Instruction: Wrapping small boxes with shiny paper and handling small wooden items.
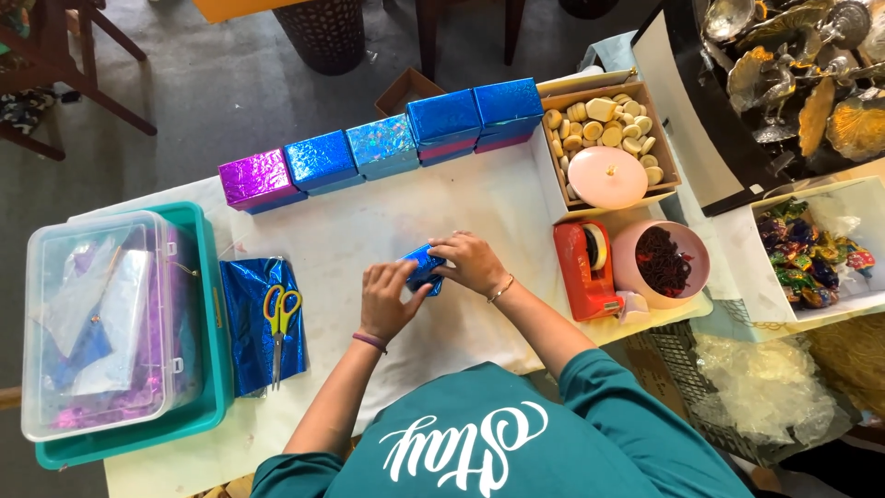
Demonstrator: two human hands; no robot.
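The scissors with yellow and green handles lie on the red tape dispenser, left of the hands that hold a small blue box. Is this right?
Not quite. In the head view the scissors lie on the sheet of blue foil, not on the tape dispenser, which stands to the right. The rest holds: left hand and right hand hold the small blue box.

Five shiny wrapped boxes point(380, 145) in a row beyond the hands, one more small blue box point(425, 268) in the grip. One scissors point(279, 314), one tape dispenser point(584, 270), two pink bowls point(660, 263).
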